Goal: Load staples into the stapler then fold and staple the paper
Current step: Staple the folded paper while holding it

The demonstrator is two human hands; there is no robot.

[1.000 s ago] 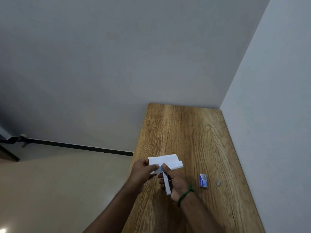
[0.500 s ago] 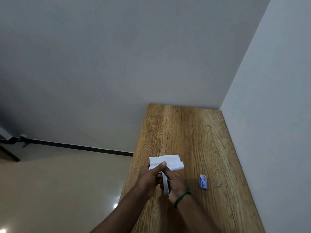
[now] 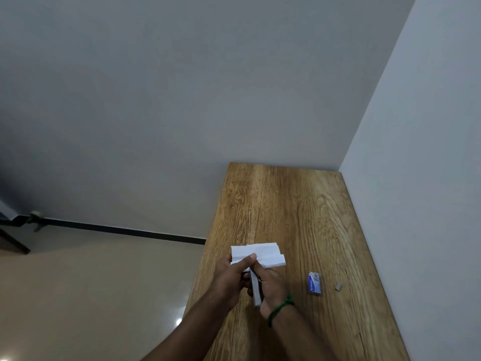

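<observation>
Our left hand point(image 3: 231, 276) pinched the folded paper point(image 3: 260, 255) while our right hand point(image 3: 270, 285) closed around the stapler point(image 3: 255, 291) above the table point(image 3: 299, 217).

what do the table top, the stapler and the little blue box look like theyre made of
Table top: wood or wood-look laminate, with visible grain and slight sheen. Stapler: probably metal, a grey, smooth bar. Little blue box: likely printed cardboard, flat faced with sharp edges.

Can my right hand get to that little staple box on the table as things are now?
Probably yes, but not freely: the staple box lies on bare table just right of the right hand, with nothing between. That hand is gripping the stapler, though, so it would need freeing first.
</observation>
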